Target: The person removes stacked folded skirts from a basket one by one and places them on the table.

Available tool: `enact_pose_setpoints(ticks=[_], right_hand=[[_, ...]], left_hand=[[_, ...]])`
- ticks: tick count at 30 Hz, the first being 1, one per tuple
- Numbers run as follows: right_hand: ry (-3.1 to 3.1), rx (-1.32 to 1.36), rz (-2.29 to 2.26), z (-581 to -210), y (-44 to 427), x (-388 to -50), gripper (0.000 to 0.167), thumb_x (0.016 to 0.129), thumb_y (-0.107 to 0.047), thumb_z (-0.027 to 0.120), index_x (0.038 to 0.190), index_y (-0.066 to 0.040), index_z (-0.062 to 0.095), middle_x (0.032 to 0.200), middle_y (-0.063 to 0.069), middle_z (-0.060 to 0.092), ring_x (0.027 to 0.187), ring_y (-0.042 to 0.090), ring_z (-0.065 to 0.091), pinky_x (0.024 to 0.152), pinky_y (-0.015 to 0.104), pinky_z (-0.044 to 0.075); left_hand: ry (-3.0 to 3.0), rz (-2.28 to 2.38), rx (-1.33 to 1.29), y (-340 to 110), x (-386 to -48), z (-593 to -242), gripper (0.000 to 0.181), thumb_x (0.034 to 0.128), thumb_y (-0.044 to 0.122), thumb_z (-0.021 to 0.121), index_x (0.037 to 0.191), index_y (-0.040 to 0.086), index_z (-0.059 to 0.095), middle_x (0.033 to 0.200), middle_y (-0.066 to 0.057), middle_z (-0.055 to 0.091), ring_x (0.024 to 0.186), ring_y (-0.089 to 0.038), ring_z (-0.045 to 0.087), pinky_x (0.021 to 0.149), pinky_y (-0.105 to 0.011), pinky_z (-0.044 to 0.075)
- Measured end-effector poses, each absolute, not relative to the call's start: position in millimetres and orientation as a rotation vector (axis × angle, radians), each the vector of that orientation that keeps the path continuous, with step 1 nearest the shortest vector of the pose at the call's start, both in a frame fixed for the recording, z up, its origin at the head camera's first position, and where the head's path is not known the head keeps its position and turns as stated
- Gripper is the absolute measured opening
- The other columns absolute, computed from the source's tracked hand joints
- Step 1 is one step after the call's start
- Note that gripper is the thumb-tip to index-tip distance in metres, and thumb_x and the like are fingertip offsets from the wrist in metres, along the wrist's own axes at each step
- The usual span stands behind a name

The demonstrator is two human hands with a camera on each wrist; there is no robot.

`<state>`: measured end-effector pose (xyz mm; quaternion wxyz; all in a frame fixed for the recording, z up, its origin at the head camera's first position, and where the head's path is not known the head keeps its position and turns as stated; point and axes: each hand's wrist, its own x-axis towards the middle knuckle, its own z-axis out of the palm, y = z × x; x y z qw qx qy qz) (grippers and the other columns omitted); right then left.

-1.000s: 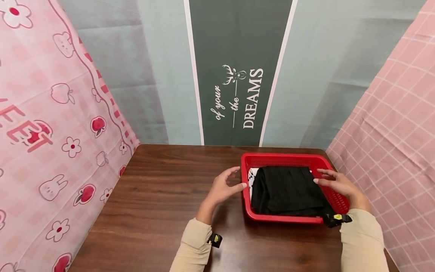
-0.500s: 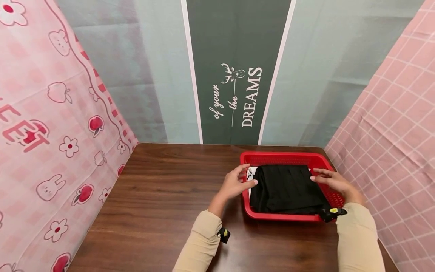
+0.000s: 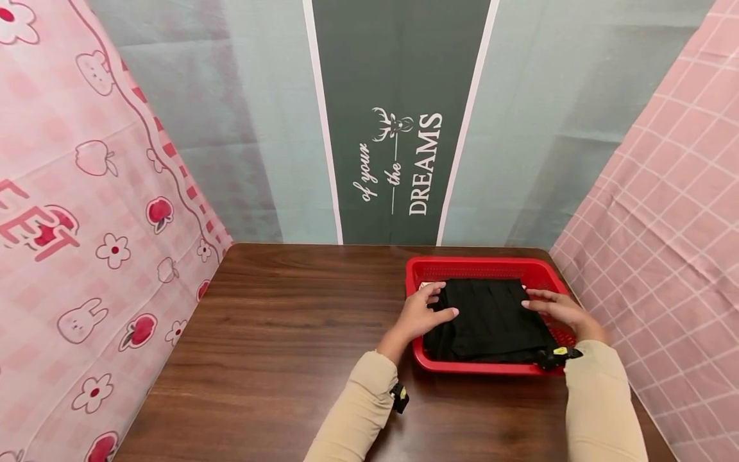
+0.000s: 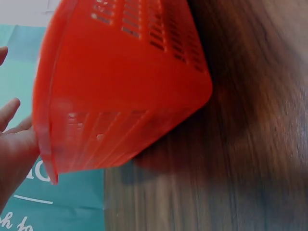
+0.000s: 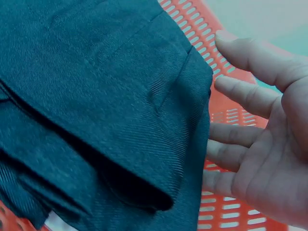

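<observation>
A folded black garment [image 3: 491, 321] lies in the red plastic basket [image 3: 479, 368], with a bit of white cloth [image 3: 425, 284] showing at its far left corner. My left hand [image 3: 424, 316] reaches over the basket's left rim, thumb and fingers spread above the garment's left side. Whether it touches the cloth I cannot tell. My right hand [image 3: 562, 312] is at the garment's right side, inside the basket. In the right wrist view, its spread fingers [image 5: 240, 94] come up to the edge of the layered black fabric, and some tips are hidden behind the edge. Neither hand grips anything.
The basket stands at the back right of the brown wooden table [image 3: 277, 333], near the pink checked cloth [image 3: 664, 256] on the right. A green curtain [image 3: 398, 64] hangs behind the table. Pink printed fabric [image 3: 115, 289] borders the left.
My left hand has moved right, from outside the basket's left rim to above the garment. My right hand has shifted slightly left. The basket and garment keep their place.
</observation>
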<state>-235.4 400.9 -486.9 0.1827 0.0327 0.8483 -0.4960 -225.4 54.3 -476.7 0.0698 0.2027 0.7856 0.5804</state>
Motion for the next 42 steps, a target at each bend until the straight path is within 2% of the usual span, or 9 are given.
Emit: enact_pose_setpoints(ticks=[4, 7, 12, 18, 23, 27, 31, 36, 42], right_hand=[[2.408, 0.089, -1.352, -490.1, 400.6, -237.6, 0.073, 0.092, -0.036, 0.056, 0.143, 0.006, 0.025, 0.141, 0.032, 0.024, 0.111, 0.036, 0.04, 0.086, 0.036, 0.042], [2.403, 0.064, -1.336, -491.0, 401.1, -238.5, 0.073, 0.092, -0.035, 0.056, 0.143, 0.007, 0.023, 0.141, 0.033, 0.022, 0.112, 0.037, 0.038, 0.085, 0.035, 0.041], [2.298, 0.071, -1.398, -491.4, 400.3, -239.4, 0.077, 0.093, -0.033, 0.056, 0.145, 0.005, 0.015, 0.141, 0.033, 0.016, 0.115, 0.04, 0.034, 0.09, 0.045, 0.039], [2.104, 0.118, -1.543, -495.2, 402.2, -235.6, 0.082, 0.094, -0.029, 0.054, 0.149, -0.006, -0.002, 0.144, 0.03, 0.005, 0.123, 0.047, 0.022, 0.094, 0.051, 0.038], [2.02, 0.055, -1.634, -498.1, 405.9, -233.0, 0.076, 0.096, -0.026, 0.051, 0.149, -0.01, 0.0, 0.147, 0.025, -0.003, 0.127, 0.045, 0.012, 0.099, 0.057, 0.025], [2.006, -0.009, -1.63, -497.8, 409.5, -231.5, 0.061, 0.097, -0.024, 0.048, 0.147, -0.006, 0.018, 0.143, 0.021, 0.016, 0.119, 0.036, 0.03, 0.097, 0.05, 0.033], [1.967, -0.015, -1.636, -495.6, 411.6, -231.8, 0.049, 0.098, -0.022, 0.046, 0.142, -0.005, 0.034, 0.13, 0.008, 0.037, 0.108, 0.023, 0.044, 0.089, 0.039, 0.042], [1.93, 0.003, -1.645, -495.3, 413.4, -228.2, 0.051, 0.099, -0.022, 0.044, 0.144, -0.003, 0.03, 0.13, 0.007, 0.038, 0.107, 0.022, 0.047, 0.089, 0.041, 0.044], [1.93, -0.007, -1.646, -494.8, 412.7, -227.7, 0.05, 0.099, -0.022, 0.043, 0.143, 0.0, 0.031, 0.13, 0.009, 0.039, 0.107, 0.022, 0.05, 0.089, 0.043, 0.045]], left_hand=[[2.459, 1.587, 0.59, 65.0, -225.9, -478.5, 0.064, 0.0809, 0.029, 0.072, 0.136, 0.01, 0.046, 0.132, -0.009, 0.049, 0.117, -0.027, 0.048, 0.093, -0.03, 0.041], [2.53, 1.476, 0.543, 72.3, -228.2, -479.0, 0.068, 0.0802, 0.032, 0.071, 0.137, 0.007, 0.044, 0.132, -0.008, 0.049, 0.118, -0.022, 0.046, 0.096, -0.032, 0.038], [2.561, 1.358, 0.385, 82.6, -233.1, -479.2, 0.07, 0.0768, 0.034, 0.073, 0.135, 0.007, 0.045, 0.126, -0.01, 0.052, 0.115, -0.02, 0.046, 0.093, -0.032, 0.04], [2.465, 1.335, 0.258, 91.2, -234.0, -482.5, 0.071, 0.0742, 0.032, 0.076, 0.135, 0.009, 0.046, 0.126, -0.009, 0.053, 0.112, -0.02, 0.049, 0.09, -0.032, 0.041], [2.405, 1.348, 0.291, 94.3, -233.8, -487.3, 0.066, 0.0742, 0.03, 0.077, 0.133, 0.013, 0.051, 0.128, -0.006, 0.053, 0.112, -0.018, 0.048, 0.091, -0.032, 0.041], [2.426, 1.265, 0.336, 96.8, -233.7, -490.1, 0.053, 0.0747, 0.035, 0.075, 0.122, 0.016, 0.061, 0.12, -0.002, 0.057, 0.106, -0.018, 0.05, 0.089, -0.032, 0.041], [2.401, 1.259, 0.289, 98.1, -234.5, -490.9, 0.043, 0.0733, 0.036, 0.077, 0.11, 0.017, 0.066, 0.109, 0.0, 0.06, 0.099, -0.017, 0.051, 0.084, -0.034, 0.043], [2.269, 1.407, 0.23, 99.1, -232.6, -493.1, 0.047, 0.0727, 0.031, 0.079, 0.114, 0.015, 0.064, 0.111, 0.001, 0.058, 0.096, -0.014, 0.052, 0.079, -0.035, 0.045], [2.279, 1.463, 0.16, 99.0, -233.7, -494.6, 0.058, 0.0716, 0.031, 0.079, 0.125, 0.021, 0.059, 0.123, -0.002, 0.053, 0.105, -0.018, 0.049, 0.079, -0.043, 0.046]])
